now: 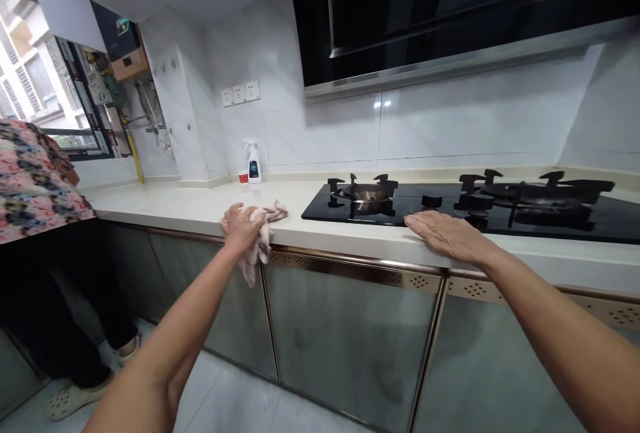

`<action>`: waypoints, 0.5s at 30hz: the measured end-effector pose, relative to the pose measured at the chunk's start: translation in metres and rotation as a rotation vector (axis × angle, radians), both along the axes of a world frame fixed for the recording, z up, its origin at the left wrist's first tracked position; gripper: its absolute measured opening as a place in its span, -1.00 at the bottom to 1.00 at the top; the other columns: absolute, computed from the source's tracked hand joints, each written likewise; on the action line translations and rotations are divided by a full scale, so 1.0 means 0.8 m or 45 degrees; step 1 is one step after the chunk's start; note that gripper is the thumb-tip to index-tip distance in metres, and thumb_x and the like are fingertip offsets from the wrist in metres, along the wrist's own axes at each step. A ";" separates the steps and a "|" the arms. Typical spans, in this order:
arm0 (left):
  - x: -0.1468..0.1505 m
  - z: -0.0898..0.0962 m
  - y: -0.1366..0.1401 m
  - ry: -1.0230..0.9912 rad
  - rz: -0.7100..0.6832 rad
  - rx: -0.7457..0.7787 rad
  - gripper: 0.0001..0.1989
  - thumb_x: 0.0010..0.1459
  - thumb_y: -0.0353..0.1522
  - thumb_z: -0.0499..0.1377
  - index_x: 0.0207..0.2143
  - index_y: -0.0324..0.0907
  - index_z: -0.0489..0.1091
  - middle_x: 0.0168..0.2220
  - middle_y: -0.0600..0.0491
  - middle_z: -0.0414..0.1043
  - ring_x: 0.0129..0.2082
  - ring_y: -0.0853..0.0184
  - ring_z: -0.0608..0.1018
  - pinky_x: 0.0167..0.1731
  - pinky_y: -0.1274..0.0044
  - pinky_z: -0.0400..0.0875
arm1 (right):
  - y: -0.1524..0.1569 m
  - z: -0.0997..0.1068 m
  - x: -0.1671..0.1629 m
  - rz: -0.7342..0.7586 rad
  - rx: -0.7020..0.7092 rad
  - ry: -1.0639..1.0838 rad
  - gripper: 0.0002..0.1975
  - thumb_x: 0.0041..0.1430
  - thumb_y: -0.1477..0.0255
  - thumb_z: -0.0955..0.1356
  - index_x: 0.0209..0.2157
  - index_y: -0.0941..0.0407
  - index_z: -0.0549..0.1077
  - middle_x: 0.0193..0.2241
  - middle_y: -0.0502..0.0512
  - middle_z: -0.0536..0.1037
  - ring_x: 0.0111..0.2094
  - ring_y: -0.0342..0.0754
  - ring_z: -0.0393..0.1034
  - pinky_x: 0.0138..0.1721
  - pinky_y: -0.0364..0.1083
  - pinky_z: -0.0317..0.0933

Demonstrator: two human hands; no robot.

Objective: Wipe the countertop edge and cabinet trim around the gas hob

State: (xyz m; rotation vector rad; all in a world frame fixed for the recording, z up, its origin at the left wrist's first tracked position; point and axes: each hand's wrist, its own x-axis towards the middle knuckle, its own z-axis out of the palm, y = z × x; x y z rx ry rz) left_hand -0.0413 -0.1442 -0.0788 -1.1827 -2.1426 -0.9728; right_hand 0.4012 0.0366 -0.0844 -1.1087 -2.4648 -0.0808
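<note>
White tiled walls frame the kitchen from the head camera, with a pale bench running right across and a black range hood looming overhead! Down to the action: the left hand has its grip clenched around a pinkish cloth, bunched at the front edge of the bench, 1 part lying on top, another drooping over the edge before the greenish cabinet doors. Over to the right hand: grip released, nothing held, palm down at the bench's front edge, fingertips right by the front of the black glass hob. That hob carries 2 burners, the left burner and the right burner, both with dark pan supports. Behind the cloth, against the wall, stands a white spray bottle, a small red-and-white tub just beside it, and 3 sockets above. And out on the far left, another person in a floral top and black trousers stands by the bench.
</note>
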 end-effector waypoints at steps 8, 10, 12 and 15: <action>-0.026 -0.018 -0.005 0.067 0.177 0.183 -0.62 0.26 -0.16 0.09 0.00 -0.06 0.55 0.04 -0.15 0.40 0.11 0.02 0.36 0.17 0.22 0.24 | -0.023 0.016 -0.012 -0.102 -0.028 0.011 -0.29 0.35 -0.08 -0.07 0.07 -0.09 0.49 0.16 0.14 0.49 0.15 0.25 0.37 0.12 0.32 0.25; 0.005 -0.034 0.010 0.117 0.148 0.287 -0.66 0.23 -0.19 0.12 -0.04 -0.08 0.56 0.05 -0.15 0.37 0.13 0.03 0.35 0.18 0.23 0.24 | -0.025 0.016 -0.015 -0.138 -0.019 0.026 -0.29 0.34 -0.09 -0.05 0.10 -0.09 0.48 0.17 0.15 0.48 0.15 0.25 0.36 0.12 0.32 0.25; 0.048 -0.054 0.030 0.191 0.059 0.372 -0.66 0.20 -0.19 0.16 -0.03 -0.08 0.54 0.08 -0.15 0.33 0.15 0.02 0.33 0.18 0.20 0.23 | -0.025 0.014 -0.016 -0.154 -0.003 0.037 -0.29 0.35 -0.09 -0.06 0.10 -0.09 0.48 0.18 0.14 0.48 0.15 0.25 0.37 0.12 0.32 0.25; 0.136 -0.087 0.063 0.335 -0.114 0.539 -0.58 0.13 -0.13 0.24 0.01 -0.10 0.50 0.17 -0.17 0.24 0.22 -0.04 0.25 0.22 0.13 0.18 | -0.023 0.011 -0.015 -0.166 0.007 0.040 -0.28 0.35 -0.09 -0.07 0.09 -0.09 0.49 0.18 0.14 0.48 0.16 0.26 0.37 0.13 0.33 0.25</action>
